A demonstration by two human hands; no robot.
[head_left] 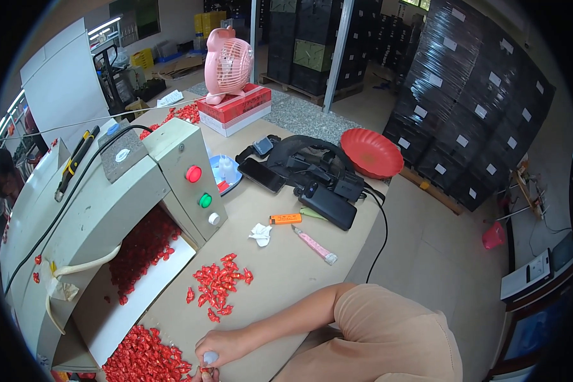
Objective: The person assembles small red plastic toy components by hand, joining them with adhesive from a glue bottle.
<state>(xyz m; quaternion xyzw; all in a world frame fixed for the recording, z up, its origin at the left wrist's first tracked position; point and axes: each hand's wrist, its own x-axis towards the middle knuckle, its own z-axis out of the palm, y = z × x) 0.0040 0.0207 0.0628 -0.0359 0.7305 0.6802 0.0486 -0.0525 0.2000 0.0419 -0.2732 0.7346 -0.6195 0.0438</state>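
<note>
My right hand point(226, 347) comes in from the right and is closed around a small translucent squeeze bottle point(211, 358), its tip pointing down. Just below it, at the lower edge, only fingertips of my left hand point(204, 377) show, pinched on a small red plastic piece point(206, 369); most of that hand is cut off. Left of my hands is a big heap of small red plastic pieces point(143, 356). A looser group of red figure-like pieces point(219, 283) lies on the table farther away.
A grey-green machine point(108, 184) with red and green buttons stands left, red pieces inside it. Beyond are a blue tray point(232, 184), pink fan point(229, 63) on a red box, phone, black headgear, power bank point(328, 205), cutter point(315, 245), orange box, tissue and red bowl point(370, 153).
</note>
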